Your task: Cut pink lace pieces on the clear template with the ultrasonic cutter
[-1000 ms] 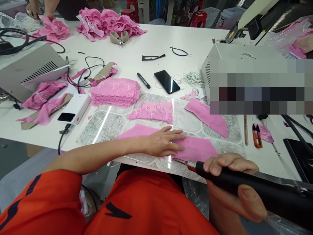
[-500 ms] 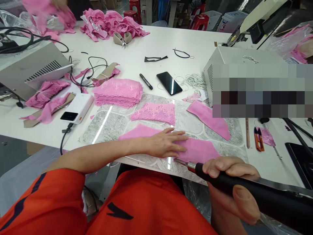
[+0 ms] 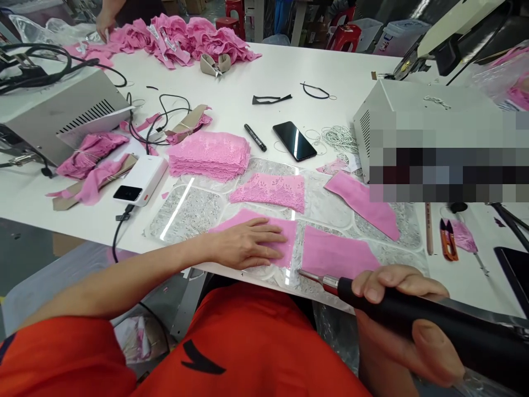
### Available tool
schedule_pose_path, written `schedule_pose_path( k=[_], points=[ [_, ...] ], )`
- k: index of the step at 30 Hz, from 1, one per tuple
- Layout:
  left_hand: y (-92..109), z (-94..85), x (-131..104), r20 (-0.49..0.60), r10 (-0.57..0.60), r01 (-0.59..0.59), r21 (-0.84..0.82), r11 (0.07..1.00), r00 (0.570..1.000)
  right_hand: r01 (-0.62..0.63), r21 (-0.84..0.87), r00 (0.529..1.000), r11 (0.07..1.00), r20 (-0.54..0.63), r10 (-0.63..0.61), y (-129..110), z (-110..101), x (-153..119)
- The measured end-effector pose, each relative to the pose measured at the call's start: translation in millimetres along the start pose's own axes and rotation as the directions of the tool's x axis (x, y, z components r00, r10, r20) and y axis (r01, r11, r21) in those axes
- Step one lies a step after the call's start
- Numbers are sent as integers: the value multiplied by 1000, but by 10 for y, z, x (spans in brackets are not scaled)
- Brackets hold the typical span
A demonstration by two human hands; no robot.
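My left hand (image 3: 250, 242) lies flat with fingers spread on a pink fabric piece (image 3: 285, 256). In my right hand (image 3: 409, 320) is a thick black handpiece with a thin metal tip (image 3: 345, 288). Its tip hovers at or touches the table mat just left of a second pink fabric piece (image 3: 339, 253); contact cannot be made out. A narrow gap separates these two pieces. Farther back on the grey stone-patterned mat (image 3: 185, 212) lie a pink lace piece (image 3: 268, 190) and a slanted plain pink piece (image 3: 363, 204).
Behind the mat are a lace stack (image 3: 210, 156), a marker (image 3: 255, 138) and a phone (image 3: 294, 141). A power bank (image 3: 141, 180) and grey box (image 3: 61, 110) stand left. Orange thread snips (image 3: 448, 240) lie right. Another person's hand (image 3: 106, 25) touches pink cloth (image 3: 182, 41) at the back.
My left hand has slid left, uncovering the gap between the two near pieces. My right hand keeps the handpiece near the same spot. The other person's raised pink cloth is now down.
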State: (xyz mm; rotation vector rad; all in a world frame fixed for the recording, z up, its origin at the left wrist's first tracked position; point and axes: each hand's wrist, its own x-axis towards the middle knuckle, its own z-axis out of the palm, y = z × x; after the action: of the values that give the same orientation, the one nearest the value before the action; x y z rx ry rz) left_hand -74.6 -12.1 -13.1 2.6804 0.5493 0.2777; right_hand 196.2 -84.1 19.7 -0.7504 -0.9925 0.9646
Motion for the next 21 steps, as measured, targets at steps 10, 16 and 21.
schedule_pose_path(
  k=[10,16,21],
  points=[
    [34,48,12,-28,1,1,51,999,1000,8,-88,999,996,-36,-11,7,54,13],
    [42,63,0,6,-15,14,79,997,1000,14,-82,999,997,-43,-18,12,112,22],
    [35,90,-18,-6,17,-17,128,992,1000,13,-73,1000,997,-11,-14,47,123,17]
  ],
)
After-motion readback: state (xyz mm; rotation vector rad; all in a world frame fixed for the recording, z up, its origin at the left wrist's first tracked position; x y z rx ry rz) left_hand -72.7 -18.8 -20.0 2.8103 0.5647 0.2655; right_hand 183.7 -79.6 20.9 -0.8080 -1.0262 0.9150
